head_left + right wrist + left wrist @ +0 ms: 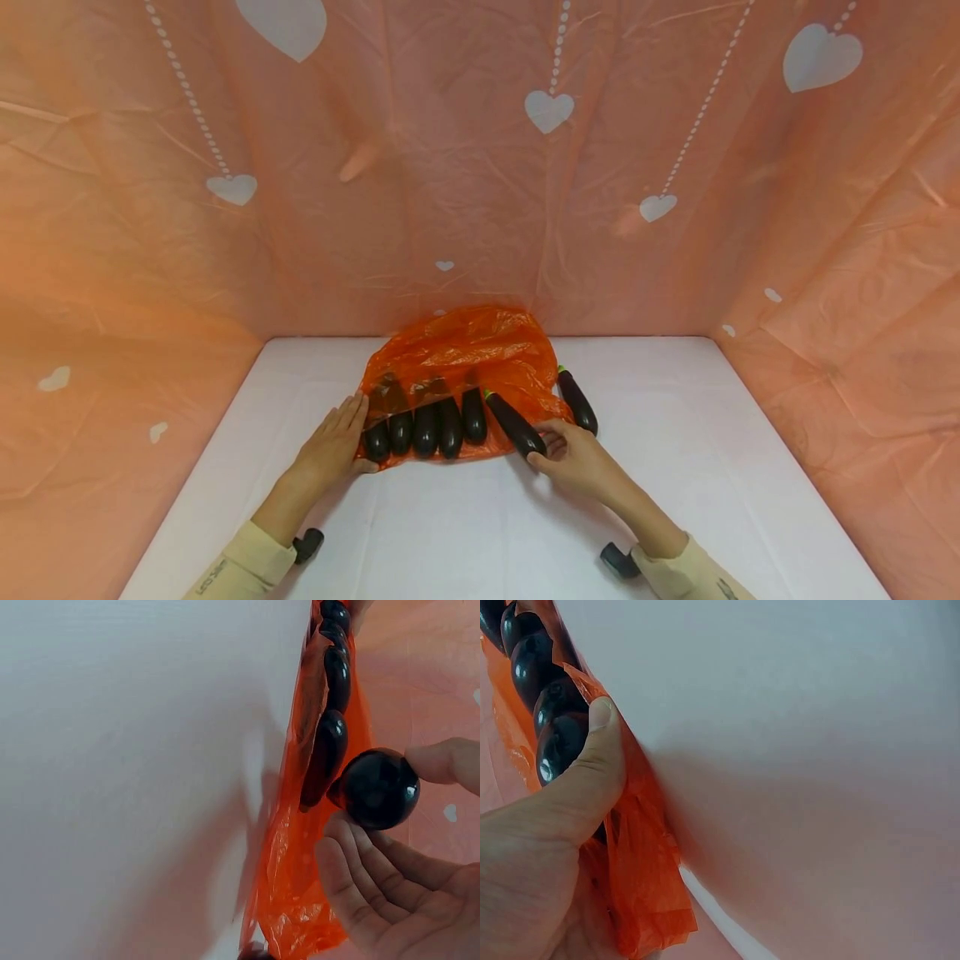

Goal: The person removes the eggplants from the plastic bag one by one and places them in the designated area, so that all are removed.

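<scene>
An orange plastic bag lies on the white table, with several dark eggplants side by side at its mouth. Their blunt ends face me and their upper parts show through the film. My left hand rests on the bag's left edge, fingers straight, thumb along the front edge by the nearest eggplant. At the bag's right part, my right hand holds another eggplant by its blunt end between thumb and fingers, green stem pointing away toward the bag. In the right wrist view this eggplant appears end-on.
One more eggplant lies on the white table, right of the bag. Peach-coloured curtains with white hearts stand behind the table and at both sides. Black devices sit at both wrists.
</scene>
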Demonstrator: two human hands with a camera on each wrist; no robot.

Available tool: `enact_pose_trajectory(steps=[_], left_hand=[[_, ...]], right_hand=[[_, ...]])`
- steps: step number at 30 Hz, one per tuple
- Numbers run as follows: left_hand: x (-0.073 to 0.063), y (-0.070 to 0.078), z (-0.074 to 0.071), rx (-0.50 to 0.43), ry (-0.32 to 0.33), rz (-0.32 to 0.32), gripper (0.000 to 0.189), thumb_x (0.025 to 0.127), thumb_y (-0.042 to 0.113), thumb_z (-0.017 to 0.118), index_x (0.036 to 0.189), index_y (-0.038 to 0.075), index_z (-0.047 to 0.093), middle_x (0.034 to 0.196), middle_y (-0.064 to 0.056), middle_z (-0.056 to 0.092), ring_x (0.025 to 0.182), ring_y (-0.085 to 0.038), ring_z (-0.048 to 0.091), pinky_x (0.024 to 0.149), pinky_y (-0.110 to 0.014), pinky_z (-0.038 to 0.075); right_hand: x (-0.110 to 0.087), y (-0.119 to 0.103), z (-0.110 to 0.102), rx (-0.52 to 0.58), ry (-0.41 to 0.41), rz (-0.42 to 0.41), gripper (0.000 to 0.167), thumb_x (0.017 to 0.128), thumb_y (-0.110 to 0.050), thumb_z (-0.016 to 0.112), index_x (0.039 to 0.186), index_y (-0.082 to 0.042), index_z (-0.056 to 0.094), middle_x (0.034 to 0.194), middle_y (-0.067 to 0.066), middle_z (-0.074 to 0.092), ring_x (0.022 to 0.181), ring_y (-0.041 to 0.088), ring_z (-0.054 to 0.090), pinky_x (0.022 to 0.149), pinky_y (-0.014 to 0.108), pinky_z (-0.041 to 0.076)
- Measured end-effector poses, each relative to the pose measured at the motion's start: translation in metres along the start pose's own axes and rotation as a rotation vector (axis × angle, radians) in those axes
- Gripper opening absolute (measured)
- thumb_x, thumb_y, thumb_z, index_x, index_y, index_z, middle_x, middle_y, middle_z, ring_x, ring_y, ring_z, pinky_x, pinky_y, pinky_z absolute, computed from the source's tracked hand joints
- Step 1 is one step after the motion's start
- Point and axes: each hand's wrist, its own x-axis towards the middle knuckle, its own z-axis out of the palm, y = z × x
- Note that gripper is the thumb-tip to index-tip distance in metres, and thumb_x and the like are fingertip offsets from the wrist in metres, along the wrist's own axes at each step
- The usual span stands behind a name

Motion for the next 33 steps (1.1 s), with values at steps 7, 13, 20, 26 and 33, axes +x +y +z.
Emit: enact_pose_trajectory(steps=[7,13,20,26,33], left_hand=[[0.0,0.001,0.0,0.011,0.005,0.007,0.109,0.083,0.03,0.092,0.157,-0.021,0.031,0.164,-0.039,0.033,0.153,-0.054,0.033,0.126,-0.064,0.031],[0.001,0.0,0.001,0.01,0.003,0.0,0.11,0.082,0.031,0.092,0.157,-0.021,0.03,0.165,-0.039,0.033,0.153,-0.054,0.032,0.126,-0.064,0.03],[0.001,0.0,0.001,-0.01,0.001,0.002,0.111,0.082,0.031,0.093,0.157,-0.021,0.03,0.165,-0.04,0.031,0.154,-0.055,0.032,0.126,-0.064,0.03],[0.001,0.0,0.001,-0.01,0.004,0.0,0.11,0.082,0.031,0.092,0.157,-0.021,0.03,0.165,-0.04,0.032,0.153,-0.055,0.032,0.126,-0.065,0.029],[0.001,0.001,0.0,-0.001,0.001,-0.001,0.112,0.082,0.032,0.092,0.157,-0.021,0.03,0.164,-0.04,0.032,0.153,-0.055,0.032,0.126,-0.065,0.03]], right_hand=[[-0.009,0.002,-0.01,-0.012,-0.025,-0.011,0.045,0.092,-0.025,0.085,0.128,-0.002,0.07,0.103,0.001,0.072,0.095,0.017,0.066,0.085,0.03,0.059],[-0.019,0.006,-0.018,-0.01,-0.035,-0.056,0.044,0.094,-0.027,0.084,0.129,-0.004,0.071,0.104,-0.001,0.073,0.095,0.015,0.067,0.085,0.029,0.059],[-0.03,0.011,-0.03,-0.025,-0.029,-0.108,0.041,0.097,-0.027,0.082,0.131,-0.006,0.07,0.105,-0.003,0.073,0.095,0.012,0.067,0.087,0.033,0.059],[-0.035,0.017,-0.039,-0.004,-0.016,-0.155,0.043,0.097,-0.024,0.083,0.134,-0.007,0.069,0.109,-0.004,0.074,0.097,0.01,0.069,0.091,0.037,0.061],[-0.036,0.023,-0.05,0.027,0.054,-0.19,0.044,0.096,-0.019,0.084,0.135,-0.007,0.068,0.112,-0.003,0.075,0.096,0.009,0.071,0.093,0.035,0.061]])
